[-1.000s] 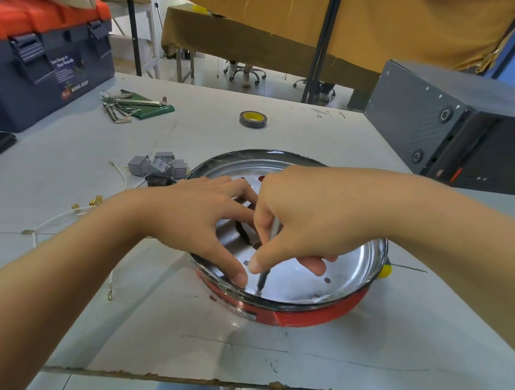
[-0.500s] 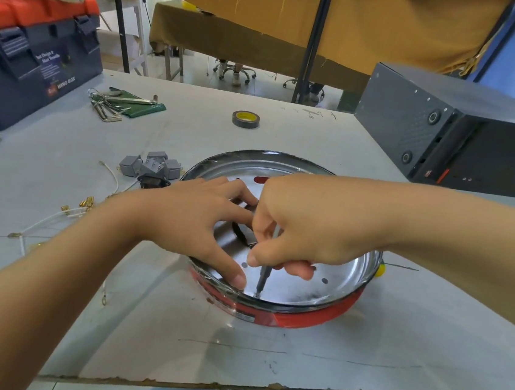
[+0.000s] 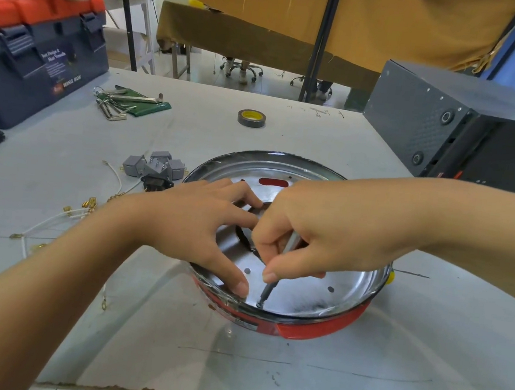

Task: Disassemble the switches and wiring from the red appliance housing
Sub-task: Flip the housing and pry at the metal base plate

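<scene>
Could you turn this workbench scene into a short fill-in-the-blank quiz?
1. The right hand grips a slim metal ____, tip down in the shiny steel pan.
2. The left hand presses on the pan's ____.
3. The grey plastic switches lie ____ the red appliance housing.

Missing words: screwdriver; rim; outside

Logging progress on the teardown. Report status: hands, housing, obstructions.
Right hand pinching screwdriver, tip down near front rim. Left hand open, steadying red housing. Removed grey switches on table. Nothing blocking.
</scene>
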A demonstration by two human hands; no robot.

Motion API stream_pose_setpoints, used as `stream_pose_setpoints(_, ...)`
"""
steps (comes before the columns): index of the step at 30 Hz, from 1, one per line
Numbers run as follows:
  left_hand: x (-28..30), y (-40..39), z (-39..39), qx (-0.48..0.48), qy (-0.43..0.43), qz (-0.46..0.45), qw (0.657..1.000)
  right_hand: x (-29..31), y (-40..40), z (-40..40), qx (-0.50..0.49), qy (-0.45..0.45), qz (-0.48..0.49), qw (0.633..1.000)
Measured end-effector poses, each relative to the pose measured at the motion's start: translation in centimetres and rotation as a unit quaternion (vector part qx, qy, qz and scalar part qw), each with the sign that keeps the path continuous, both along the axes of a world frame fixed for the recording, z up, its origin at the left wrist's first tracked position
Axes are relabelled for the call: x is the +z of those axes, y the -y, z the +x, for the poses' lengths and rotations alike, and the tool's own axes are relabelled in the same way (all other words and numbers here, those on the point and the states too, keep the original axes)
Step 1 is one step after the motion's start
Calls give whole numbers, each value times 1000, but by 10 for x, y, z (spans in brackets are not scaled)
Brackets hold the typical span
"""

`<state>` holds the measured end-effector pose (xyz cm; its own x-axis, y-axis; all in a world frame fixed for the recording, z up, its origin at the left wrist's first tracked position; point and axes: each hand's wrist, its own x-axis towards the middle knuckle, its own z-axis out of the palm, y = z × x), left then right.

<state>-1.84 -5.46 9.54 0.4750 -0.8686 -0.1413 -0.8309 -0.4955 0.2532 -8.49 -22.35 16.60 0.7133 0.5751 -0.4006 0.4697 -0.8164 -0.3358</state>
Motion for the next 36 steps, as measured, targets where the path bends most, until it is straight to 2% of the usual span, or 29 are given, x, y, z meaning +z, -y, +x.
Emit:
stream_pose_setpoints(6,1,1,-1,1,2,1,1000,1,2,2,16,5,4,1000)
stream_pose_setpoints(16,1,2,0,-11,-6,-20,1000,8,-7,4,68,17,-55,996)
stream_pose_setpoints(22,2,2,-3,-5,-3,-24,1000,-2,-10,-1,-30,-20,-28,999)
stream_pose_setpoints(28,1,1,-1,-1,-7,-21,1000,-12,-10,-6,-92,-2,18,996)
stream_pose_setpoints(36,2,2,-3,19,-12,-63,998,-11,-3,-7,-6,38,60,997)
